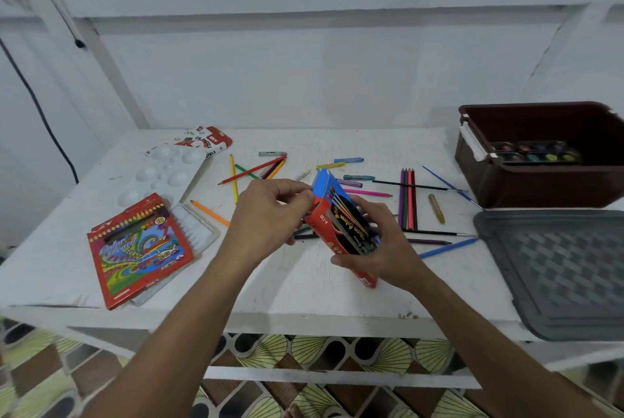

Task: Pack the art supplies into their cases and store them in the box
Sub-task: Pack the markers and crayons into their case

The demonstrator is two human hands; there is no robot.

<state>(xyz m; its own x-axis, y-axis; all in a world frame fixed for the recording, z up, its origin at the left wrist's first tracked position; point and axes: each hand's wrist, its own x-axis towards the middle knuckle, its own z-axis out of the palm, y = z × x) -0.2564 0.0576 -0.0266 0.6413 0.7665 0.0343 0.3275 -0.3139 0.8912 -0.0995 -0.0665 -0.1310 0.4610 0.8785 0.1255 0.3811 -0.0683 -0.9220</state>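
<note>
A red and blue watercolour case (332, 220) is held tilted above the white table (304, 282). My right hand (381, 249) grips its lower body. My left hand (270, 215) pinches the blue flap at its upper end. Loose coloured pencils (408, 198), crayons (347, 160) and thin brushes (439, 233) lie scattered behind the hands. A flat red colour pencil case (138, 249) lies at the front left. The brown box (543, 154) stands at the right and holds a paint palette tray (537, 152).
A grey box lid (557, 269) lies at the table's right front edge. A white mixing palette (162, 171) and an oil pastels box (202, 141) sit at the back left, with a clear plastic tray (196, 228) beside the pencil case. A white wall stands close behind.
</note>
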